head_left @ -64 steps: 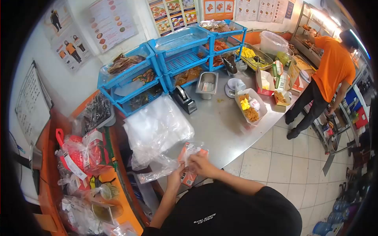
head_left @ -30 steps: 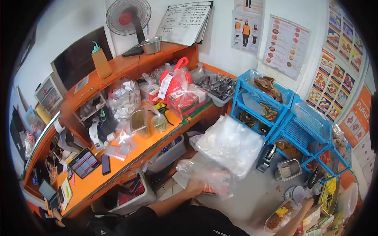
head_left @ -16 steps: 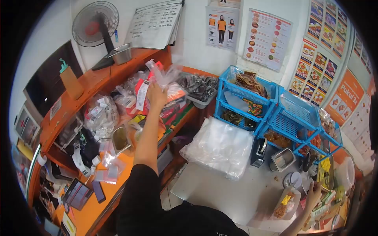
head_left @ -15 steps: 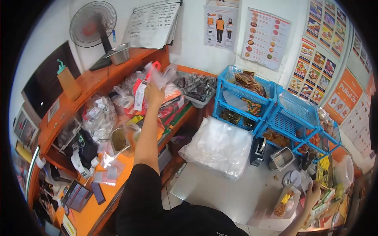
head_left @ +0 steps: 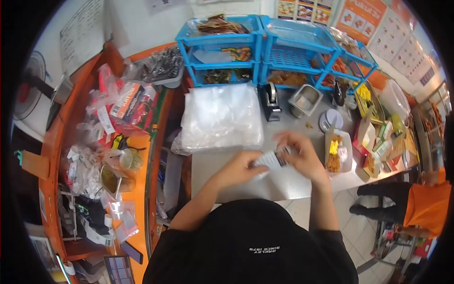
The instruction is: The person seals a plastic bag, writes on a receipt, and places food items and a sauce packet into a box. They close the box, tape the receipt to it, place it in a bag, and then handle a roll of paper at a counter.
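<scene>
Both hands meet over the bare steel counter point(head_left: 283, 185), and between them is a small white rectangular paper packet with dark print point(head_left: 271, 160), held just above the metal and slightly tilted. The left hand point(head_left: 240, 168) closes its fingertips on the packet's near left end. The right hand point(head_left: 302, 155) curls over its far right end, fingers bent around the edge; motion blur hides how the fingers lie. Just beyond the grip, on its far left side, lies a loose heap of clear plastic bags point(head_left: 220, 116), near the hands but not touching them. Straight ahead of the grip, farther back, stand a black tape dispenser point(head_left: 270, 99) and, beside it, a small rectangular steel tub point(head_left: 305, 100). Just right of the right hand sits a white paper tray of yellow and brown food point(head_left: 337, 154). Behind all this runs a row of blue plastic basket racks point(head_left: 222, 52). Well left of the grip, an orange counter point(head_left: 142, 156) carries bagged clutter. Far right of the grip stands a person in an orange shirt point(head_left: 428, 206).
</scene>
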Demonstrator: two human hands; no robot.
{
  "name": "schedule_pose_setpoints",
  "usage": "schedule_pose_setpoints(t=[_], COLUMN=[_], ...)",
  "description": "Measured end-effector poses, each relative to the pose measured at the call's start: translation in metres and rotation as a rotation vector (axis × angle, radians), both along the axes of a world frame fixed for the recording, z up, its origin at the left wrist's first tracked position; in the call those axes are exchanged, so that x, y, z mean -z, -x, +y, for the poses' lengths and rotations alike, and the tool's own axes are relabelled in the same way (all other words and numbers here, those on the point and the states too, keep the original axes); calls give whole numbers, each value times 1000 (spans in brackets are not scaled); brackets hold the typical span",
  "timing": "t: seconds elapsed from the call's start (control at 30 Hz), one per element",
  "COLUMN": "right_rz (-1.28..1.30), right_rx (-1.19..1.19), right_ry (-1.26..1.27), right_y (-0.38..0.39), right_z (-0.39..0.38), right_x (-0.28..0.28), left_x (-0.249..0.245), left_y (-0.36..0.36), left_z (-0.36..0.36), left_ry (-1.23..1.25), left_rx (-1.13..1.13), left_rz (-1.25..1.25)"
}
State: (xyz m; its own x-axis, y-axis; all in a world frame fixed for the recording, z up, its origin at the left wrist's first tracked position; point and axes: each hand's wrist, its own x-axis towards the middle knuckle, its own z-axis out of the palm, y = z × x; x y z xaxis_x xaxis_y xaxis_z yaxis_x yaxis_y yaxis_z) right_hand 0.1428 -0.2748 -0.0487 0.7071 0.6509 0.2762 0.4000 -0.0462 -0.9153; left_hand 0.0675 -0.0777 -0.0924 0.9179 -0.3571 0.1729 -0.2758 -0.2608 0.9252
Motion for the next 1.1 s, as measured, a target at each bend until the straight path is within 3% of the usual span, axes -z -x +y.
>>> schedule_pose_setpoints(t=[0.03, 0.1, 0.17, 0.23, 0.3, 0.37, 0.4, 0.47, 0.5, 0.57, 0.63, 0.7, 0.83, 0.9, 1.0, 1.07, 1.1], right_rz=[6, 426, 462, 304, 333, 565, 558, 201, 27, -377, -193, -165, -186, -86, 49, 470, 468], right_rx=[14, 387, 467, 469, 431, 203, 239, 375, 615, 1137, 1318, 1346, 1173, 1240, 1263, 1212, 1199], right_ry=[5, -579, -627, -389, -273, -124, -131, -197, -172, 17, 217, 527, 411, 524, 453, 166, 169], right_y=[-2, -1, 5, 14, 22, 28, 31, 33, 23, -10, -45, -83, -94, -82, -44, -23, -23], right_z=[-2, -1, -6, -13, -17, -19, -26, -39, -60, -130, -210, -285, -306, -282, -247, -225, -215], right_x=[9, 15, 30, 37, 40, 49, 51, 56, 56, 53, 85, 160, 224, 225, 214, 193, 178], left_x=[-1, -3, -9, -3, 2, 15, 18, 33, 29, 18, 25, 29, 35, 46, 55, 65, 61], left_y=[0, 7, 10, 11, 12, 9, 6, -1, -2, 2, 1, -3, 1, -1, 3, 4, 5], left_z=[1, 1, 4, 4, -4, -14, -19, -16, -21, -27, -26, -25, -16, -16, -12, -7, -10], left_ry=[158, 265, 311, 294, 420, 391, 392, 299, 302, 641, 637, 641, 479, 435, 306, 216, 216], left_rx=[-114, -195, -287, -221, -257, -250, -297, -346, -328, -546, -600, -660, -622, -621, -635, -566, -579], left_rz=[209, 210, 245, 231, 205, 156, 68, -110, -109, 54, -10, -87, 55, 35, 19, -65, -66])
